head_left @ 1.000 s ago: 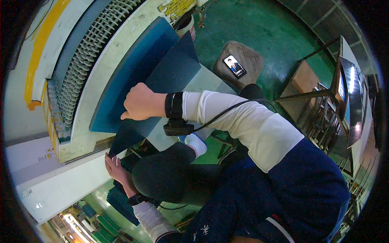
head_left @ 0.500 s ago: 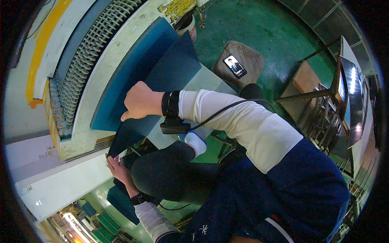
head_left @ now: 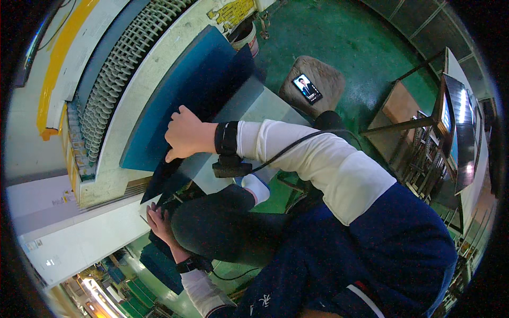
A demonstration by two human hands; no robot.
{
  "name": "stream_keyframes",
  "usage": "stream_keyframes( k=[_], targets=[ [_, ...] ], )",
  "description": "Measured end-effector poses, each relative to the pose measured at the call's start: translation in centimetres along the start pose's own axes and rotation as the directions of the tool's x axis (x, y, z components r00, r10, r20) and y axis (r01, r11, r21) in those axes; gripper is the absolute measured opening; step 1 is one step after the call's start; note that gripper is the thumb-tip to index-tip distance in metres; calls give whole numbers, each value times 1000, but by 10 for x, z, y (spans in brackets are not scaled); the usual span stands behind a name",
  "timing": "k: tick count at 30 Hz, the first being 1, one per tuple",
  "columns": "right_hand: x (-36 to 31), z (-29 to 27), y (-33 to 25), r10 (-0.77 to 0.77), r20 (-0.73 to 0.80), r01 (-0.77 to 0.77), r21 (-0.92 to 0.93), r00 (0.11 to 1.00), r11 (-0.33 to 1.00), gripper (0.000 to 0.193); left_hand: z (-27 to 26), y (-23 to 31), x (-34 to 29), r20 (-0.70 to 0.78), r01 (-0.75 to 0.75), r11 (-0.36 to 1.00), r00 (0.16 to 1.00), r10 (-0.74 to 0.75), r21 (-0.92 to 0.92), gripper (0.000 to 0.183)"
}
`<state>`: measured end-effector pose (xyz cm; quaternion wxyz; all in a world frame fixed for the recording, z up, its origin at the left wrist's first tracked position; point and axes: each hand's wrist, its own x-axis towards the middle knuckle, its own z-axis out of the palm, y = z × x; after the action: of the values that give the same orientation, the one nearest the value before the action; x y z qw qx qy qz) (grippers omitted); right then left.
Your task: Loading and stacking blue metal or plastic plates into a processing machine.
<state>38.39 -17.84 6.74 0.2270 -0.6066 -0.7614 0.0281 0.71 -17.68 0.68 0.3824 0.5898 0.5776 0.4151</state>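
Note:
A dark, glossy thin sheet (head_left: 159, 183) stretches from my left hand up toward the far end of a thicker blue panel (head_left: 175, 93). My left hand (head_left: 160, 223) is at its near lower corner, fingers closed around the edge; the grip is partly hidden. Over the sheet's middle, beside the blue panel, is my right hand (head_left: 185, 135), its fingers bent and spread apart, the thumb pointing down. Whether its fingertips touch the sheet is hidden. A pale grey flat surface (head_left: 265, 114) shows beside the dark sheet, under my right forearm. Both wrists wear black bands.
To the left stands a machine bed with rows of rollers (head_left: 119, 69). A phone (head_left: 307, 87) lies lit on a cushioned stool (head_left: 331, 79). A bucket (head_left: 246, 40) sits beyond the blue panel. Metal racks (head_left: 424, 153) stand right. My bent leg (head_left: 212, 228) lies between my arms.
My right hand has loosened from a fist, its fingers coming apart. The dark sheet's tilt or sheen has changed, with a wider pale band showing. My left hand has shifted slightly down and right.

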Motion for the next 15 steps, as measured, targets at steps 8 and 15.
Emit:
stream_keyframes(
  k=[8, 15],
  targets=[
    [6, 6, -20, -4, 141, 14, -71, 990, 997, 10, -32, -34, -22, 157, 107, 955, 985, -65, -277, 52],
    [-4, 4, -9, -71, 64, 74, -51, 995, 996, 10, -24, -35, -40, 154, 156, 913, 983, -104, -377, 49]
  ],
)
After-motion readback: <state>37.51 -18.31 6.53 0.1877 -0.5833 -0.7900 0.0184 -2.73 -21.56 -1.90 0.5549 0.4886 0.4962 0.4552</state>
